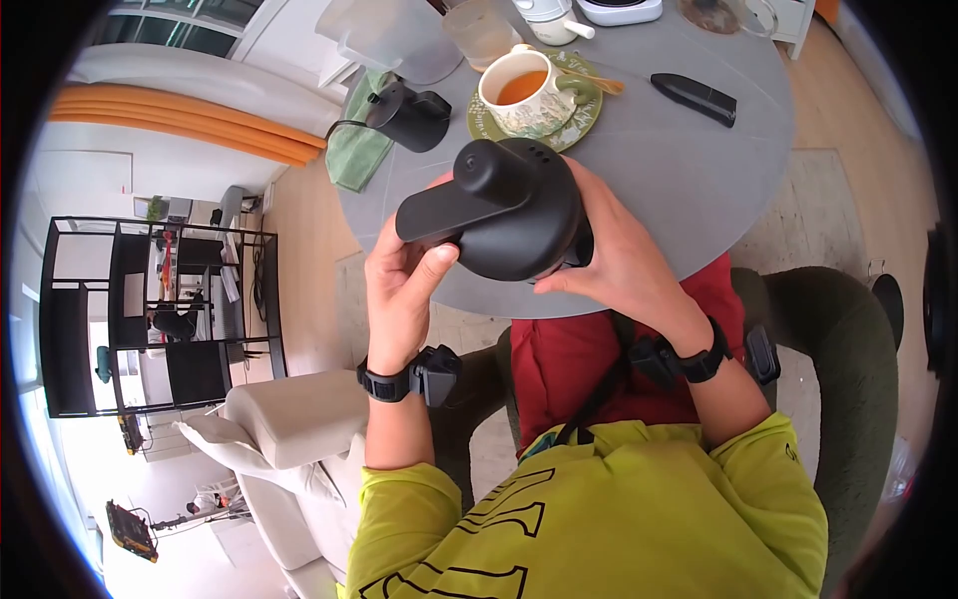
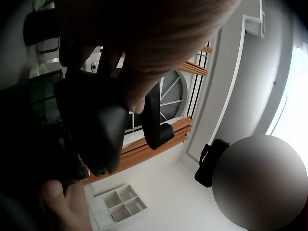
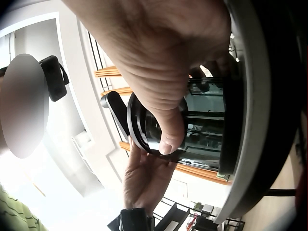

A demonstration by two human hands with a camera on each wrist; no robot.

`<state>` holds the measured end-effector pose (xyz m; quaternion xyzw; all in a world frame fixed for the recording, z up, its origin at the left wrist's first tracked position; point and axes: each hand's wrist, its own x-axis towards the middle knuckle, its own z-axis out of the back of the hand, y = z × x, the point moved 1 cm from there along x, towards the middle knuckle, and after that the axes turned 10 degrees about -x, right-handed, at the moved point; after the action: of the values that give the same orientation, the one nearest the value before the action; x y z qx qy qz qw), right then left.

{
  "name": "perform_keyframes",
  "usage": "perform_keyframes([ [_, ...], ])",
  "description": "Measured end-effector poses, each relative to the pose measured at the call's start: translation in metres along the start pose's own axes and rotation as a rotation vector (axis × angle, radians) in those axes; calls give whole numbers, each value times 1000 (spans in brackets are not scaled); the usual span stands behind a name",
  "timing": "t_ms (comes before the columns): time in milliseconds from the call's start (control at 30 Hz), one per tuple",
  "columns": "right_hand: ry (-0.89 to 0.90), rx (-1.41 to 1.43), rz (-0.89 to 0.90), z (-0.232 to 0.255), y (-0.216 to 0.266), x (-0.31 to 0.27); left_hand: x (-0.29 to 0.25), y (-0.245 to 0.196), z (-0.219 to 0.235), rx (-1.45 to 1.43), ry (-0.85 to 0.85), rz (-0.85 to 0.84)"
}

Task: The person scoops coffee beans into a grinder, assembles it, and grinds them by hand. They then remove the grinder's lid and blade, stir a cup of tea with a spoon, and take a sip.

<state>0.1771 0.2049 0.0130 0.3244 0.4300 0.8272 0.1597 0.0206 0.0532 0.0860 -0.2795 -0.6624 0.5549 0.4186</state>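
Note:
Held over the near side of the table is a glass vessel (image 3: 207,137) with a black domed top (image 1: 524,235). A flat black arm (image 1: 444,212) reaches sideways from the raised knob on this top. My left hand (image 1: 399,295) grips the top on the arm's side, its thumb at the near edge and its fingers partly hidden behind. Around the glass body curls my right hand (image 1: 624,255), thumb on the near side in the right wrist view. Just beyond, a patterned cup (image 1: 544,110) of amber drink stands on a green saucer (image 1: 591,122).
A small black pitcher (image 1: 414,118) stands on the grey table (image 1: 699,200) near a green cloth (image 1: 354,158). A black sheathed knife-like thing (image 1: 696,98) lies at the right. Clear plastic containers (image 1: 399,40) are at the back; a wooden spoon (image 1: 606,84) rests by the cup.

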Motion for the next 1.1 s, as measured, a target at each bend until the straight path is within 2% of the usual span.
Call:
perform_keyframes([
  [233,0,-3,-9,-1,-1,0,-2,1,8,12,-4,-25],
  [300,8,-12,-6,0,-1,-1,-2,5,15,-96,-76,15],
  [400,4,-21,6,-1,-2,-1,1,4,12,-88,-107,12],
  [533,6,-5,-3,-1,-2,-1,0,-1,6,-55,-62,34],
  [600,-7,-2,10,-2,-2,-1,3,-5,-4,43,8,-28],
  [833,-13,9,10,-2,-2,-1,3,-10,-8,54,-27,6],
  [900,-19,12,19,-2,-3,-1,3,-11,-5,101,59,-22],
  [1100,-16,6,12,-3,-2,-1,1,-10,-4,132,31,-37],
])
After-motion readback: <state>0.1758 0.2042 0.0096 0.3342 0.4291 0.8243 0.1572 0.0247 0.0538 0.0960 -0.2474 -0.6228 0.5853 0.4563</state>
